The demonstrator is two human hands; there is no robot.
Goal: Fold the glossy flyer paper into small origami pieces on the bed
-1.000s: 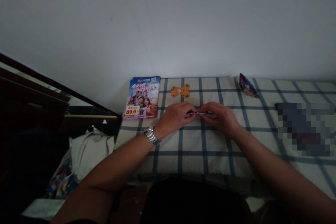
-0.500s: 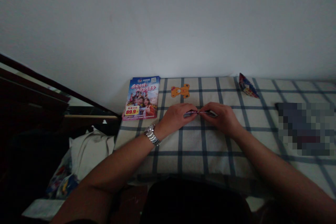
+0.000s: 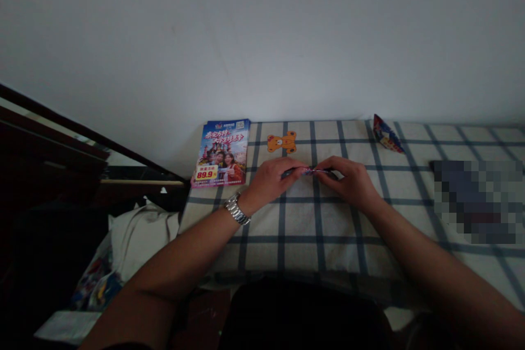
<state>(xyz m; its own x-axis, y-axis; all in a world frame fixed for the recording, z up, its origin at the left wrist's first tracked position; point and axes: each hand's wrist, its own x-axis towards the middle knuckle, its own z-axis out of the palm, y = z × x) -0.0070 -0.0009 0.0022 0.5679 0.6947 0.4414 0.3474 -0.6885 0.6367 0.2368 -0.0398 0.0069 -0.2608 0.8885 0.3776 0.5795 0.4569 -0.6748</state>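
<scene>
Between my two hands is a small piece of folded printed paper (image 3: 310, 171), seen almost edge-on and mostly covered by fingers. My left hand (image 3: 276, 178), with a silver watch (image 3: 237, 209) on its wrist, pinches the paper's left end. At the right end my right hand (image 3: 346, 179) grips it between thumb and fingers. Both hands are just above the checked cloth (image 3: 299, 224). A stack of colourful flyers (image 3: 221, 154) lies to the left of my hands. Farther right, near the wall, a folded paper shape (image 3: 386, 135) stands on the cloth.
An orange bear figure (image 3: 281, 143) is on the cloth beyond my hands. A dark blurred-out object (image 3: 471, 202) lies at the right. The white wall (image 3: 287, 38) closes off the back. Bags, one a white cloth bag (image 3: 141, 235), sit below the left edge.
The fingers of both hands have shifted their grip on the folded paper, and my fingertips are slightly more extended. The flyers and the standing paper shape have stayed put.
</scene>
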